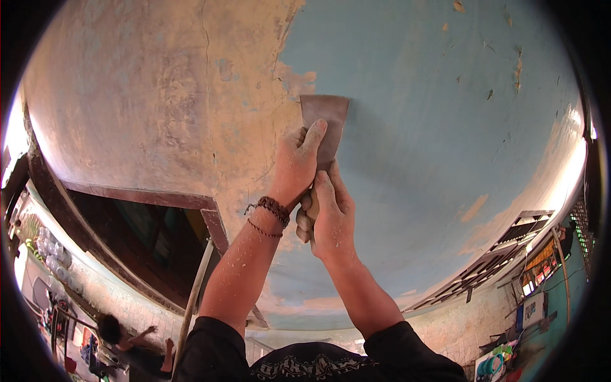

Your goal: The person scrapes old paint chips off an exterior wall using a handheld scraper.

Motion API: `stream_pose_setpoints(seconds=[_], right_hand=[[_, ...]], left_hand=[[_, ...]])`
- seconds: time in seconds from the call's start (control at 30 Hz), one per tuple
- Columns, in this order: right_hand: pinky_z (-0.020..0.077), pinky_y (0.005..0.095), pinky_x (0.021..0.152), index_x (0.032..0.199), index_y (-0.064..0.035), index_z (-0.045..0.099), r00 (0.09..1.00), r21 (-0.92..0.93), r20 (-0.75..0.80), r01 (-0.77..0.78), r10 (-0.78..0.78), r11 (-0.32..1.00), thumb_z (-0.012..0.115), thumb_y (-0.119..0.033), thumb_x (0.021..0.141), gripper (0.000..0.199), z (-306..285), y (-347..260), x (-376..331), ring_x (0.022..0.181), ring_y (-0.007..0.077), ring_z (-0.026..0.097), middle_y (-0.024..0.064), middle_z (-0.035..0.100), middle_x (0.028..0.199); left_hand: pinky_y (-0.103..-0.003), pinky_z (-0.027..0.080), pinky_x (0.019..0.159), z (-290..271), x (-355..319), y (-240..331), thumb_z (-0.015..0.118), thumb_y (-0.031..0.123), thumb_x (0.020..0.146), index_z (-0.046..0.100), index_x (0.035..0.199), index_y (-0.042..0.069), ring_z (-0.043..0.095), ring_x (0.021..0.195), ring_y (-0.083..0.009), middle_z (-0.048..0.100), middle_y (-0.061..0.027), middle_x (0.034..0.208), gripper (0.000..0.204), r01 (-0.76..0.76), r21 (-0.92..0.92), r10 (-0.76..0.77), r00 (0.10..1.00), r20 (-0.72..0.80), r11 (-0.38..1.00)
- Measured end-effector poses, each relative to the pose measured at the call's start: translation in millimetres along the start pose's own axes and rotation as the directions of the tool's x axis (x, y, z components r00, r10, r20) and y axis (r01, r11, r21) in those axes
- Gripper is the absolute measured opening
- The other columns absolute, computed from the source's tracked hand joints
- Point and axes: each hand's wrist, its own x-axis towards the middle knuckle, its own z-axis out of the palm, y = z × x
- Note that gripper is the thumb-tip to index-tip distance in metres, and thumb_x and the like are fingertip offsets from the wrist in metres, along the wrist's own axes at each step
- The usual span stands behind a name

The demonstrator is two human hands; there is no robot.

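Both my hands hold a wide metal scraper against the wall in front of me. My left hand is closed on the lower part of its blade, thumb lying flat along the metal. Below it, my right hand wraps the handle, which is mostly hidden by my fingers. The scraper's edge rests by the border between blue paint on the right and a bare tan patch on the left. Pale dust and flakes cover my hands and forearms, and beaded bracelets circle my left wrist.
A dark framed opening lies lower left, with a wooden pole beside it. Another person is at the bottom left, near clutter. Slatted vents run along the right, above a cluttered table.
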Motion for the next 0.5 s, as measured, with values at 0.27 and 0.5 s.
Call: stream_pose_setpoints(seconds=[0.27, 0.5], right_hand=[[0.0333, 0.0244, 0.033, 0.141, -0.0167, 0.037, 0.998, 0.093, -0.017, 0.067, -0.066, 0.993, 0.040, -0.027, 0.101, 0.042, 23, -9, -4, 0.042, 0.0087, 0.041, 0.0008, 0.046, 0.070], [0.0319, 0.0238, 0.034, 0.144, -0.0184, 0.032, 0.999, 0.175, 0.006, 0.035, -0.037, 0.984, 0.039, -0.027, 0.101, 0.045, 27, -16, 2, 0.043, 0.0090, 0.041, 0.0006, 0.046, 0.069]], left_hand=[[-0.022, 0.041, 0.056, -6, 2, 28, 0.058, 0.036, 0.094, 0.062, 0.087, -0.001, 0.049, 0.066, -0.0052, 0.058, 0.0006, 0.076, 0.038, 0.062, -0.011, -0.060, 0.990, 0.124, 0.998], [-0.022, 0.041, 0.061, -9, 19, 44, 0.057, 0.036, 0.094, 0.064, 0.085, -0.002, 0.048, 0.070, -0.0061, 0.057, 0.0017, 0.078, 0.039, 0.060, 0.059, -0.069, 0.984, 0.163, 0.996]])
